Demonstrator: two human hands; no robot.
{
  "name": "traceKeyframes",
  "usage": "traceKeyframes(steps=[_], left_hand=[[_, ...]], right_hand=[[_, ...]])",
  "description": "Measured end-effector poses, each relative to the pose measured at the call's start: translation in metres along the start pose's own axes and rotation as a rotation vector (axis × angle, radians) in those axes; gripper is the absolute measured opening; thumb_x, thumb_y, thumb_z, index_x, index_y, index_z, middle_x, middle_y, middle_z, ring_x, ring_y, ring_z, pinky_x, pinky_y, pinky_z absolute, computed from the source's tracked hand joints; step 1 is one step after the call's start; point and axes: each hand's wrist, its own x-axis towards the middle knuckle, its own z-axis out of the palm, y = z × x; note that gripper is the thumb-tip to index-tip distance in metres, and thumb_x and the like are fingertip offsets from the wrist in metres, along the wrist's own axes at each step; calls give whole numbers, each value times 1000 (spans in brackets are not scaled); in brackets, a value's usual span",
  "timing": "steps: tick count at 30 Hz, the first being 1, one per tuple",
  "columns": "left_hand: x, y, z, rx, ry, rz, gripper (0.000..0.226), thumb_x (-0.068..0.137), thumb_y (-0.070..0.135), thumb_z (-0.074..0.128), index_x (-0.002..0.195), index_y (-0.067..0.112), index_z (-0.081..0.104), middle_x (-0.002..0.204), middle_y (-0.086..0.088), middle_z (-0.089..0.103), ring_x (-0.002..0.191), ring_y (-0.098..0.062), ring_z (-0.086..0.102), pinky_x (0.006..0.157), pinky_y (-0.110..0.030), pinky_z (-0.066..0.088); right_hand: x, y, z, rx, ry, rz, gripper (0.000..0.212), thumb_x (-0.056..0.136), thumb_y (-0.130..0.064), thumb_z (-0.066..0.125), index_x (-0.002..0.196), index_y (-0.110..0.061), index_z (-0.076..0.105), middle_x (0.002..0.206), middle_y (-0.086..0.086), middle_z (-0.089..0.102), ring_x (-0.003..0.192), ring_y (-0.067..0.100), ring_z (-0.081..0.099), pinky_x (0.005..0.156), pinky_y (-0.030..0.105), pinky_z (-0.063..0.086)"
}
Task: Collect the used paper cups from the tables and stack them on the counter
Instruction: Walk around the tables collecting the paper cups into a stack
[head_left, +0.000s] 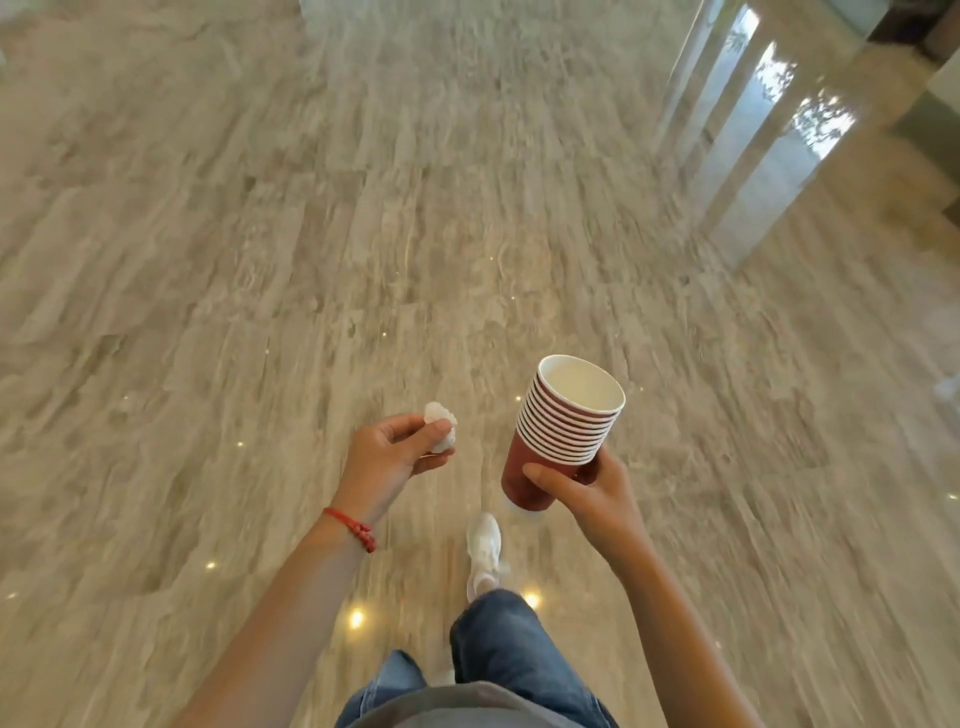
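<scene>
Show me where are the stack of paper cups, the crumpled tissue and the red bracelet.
stack of paper cups (563, 431): head view, on the ringed rims.
crumpled tissue (440, 423): head view, on its white middle.
red bracelet (353, 527): head view, on the cord.

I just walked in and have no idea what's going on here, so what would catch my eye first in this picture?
Most striking is the stack of red paper cups, nested together and tilted, held near its base in the grip of the right hand at centre right. Beside it, the left hand pinches a crumpled white tissue. Beneath them is a glossy marble floor, with a white shoe mid-step.
</scene>
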Motion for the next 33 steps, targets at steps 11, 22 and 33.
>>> traceKeyframes(steps=[11, 22, 33], left_hand=[[265, 127, 56, 12, 30, 51, 6, 75, 15, 71, 78, 10, 72, 74, -1, 73, 72, -16, 71, 66, -22, 57], [529, 226, 82, -21, 5, 84, 12, 69, 22, 72, 76, 12, 72, 72, -1, 74, 71, -15, 71, 64, -20, 56], [804, 368, 113, 0, -74, 71, 27, 60, 31, 73, 78, 12, 72, 72, -1, 74, 71, -16, 71, 63, -20, 55]], right_hand=[[308, -95, -5, 13, -4, -54, 35, 70, -3, 78, 98, -18, 63, 81, -12, 73, 80, -1, 67, 63, 11, 50], [578, -159, 26, -3, -11, -66, 35, 70, 0, 77, 99, -15, 63, 90, -5, 72, 84, 5, 68, 70, 18, 54], [851, -250, 60, 6, 49, -42, 36, 70, -3, 78, 97, -20, 62, 81, -15, 72, 80, -1, 67, 64, 11, 50]])
